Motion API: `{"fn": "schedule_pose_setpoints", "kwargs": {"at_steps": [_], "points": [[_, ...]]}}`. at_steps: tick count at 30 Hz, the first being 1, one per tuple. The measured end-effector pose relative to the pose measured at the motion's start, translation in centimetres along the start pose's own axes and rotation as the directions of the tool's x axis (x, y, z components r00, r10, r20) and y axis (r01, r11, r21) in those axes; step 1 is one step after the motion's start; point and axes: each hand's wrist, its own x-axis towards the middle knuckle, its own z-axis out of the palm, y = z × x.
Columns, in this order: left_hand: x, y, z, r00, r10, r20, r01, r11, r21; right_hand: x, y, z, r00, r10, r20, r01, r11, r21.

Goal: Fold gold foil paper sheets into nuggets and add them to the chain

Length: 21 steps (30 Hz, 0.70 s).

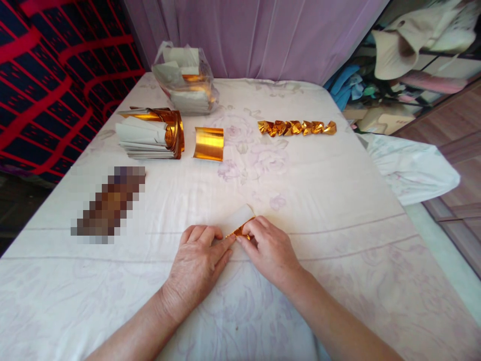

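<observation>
A sheet of gold foil paper (pixel 237 216) lies on the table near its front, partly folded, white side up with a gold strip along the near edge. My left hand (pixel 201 254) is closed at the left end of the fold, its index finger and thumb on the paper and the other fingers curled against the table. My right hand (pixel 273 250) pinches the gold edge at the right between thumb and fingers. Both hands cover parts of the fold. Farther away, a single gold sheet (pixel 209 144) lies curved, gold side up.
A fanned stack of foil paper (pixel 148 138) sits at the left, with a clear plastic bag (pixel 184 80) of more sheets behind. A row of several folded gold pieces (pixel 296 128) lies at the back right. A pixelated item (pixel 110 205) is on the left of the flowered tablecloth (pixel 319 200).
</observation>
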Motion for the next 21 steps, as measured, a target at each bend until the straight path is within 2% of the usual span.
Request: {"fn": "schedule_pose_setpoints", "kwargs": {"at_steps": [10, 21], "points": [[-0.2, -0.8, 0.3, 0.999, -0.007, -0.038, 0.007, 1.0, 0.001, 0.2, 1.0, -0.9, 0.995, -0.045, 0.092, 0.031, 0.988, 0.148], [-0.6, -1.3, -0.5, 0.998, 0.064, -0.02, -0.06, 0.984, 0.167, 0.2, 1.0, -0.5, 0.999, -0.029, 0.045, 0.021, 0.984, 0.18]]}}
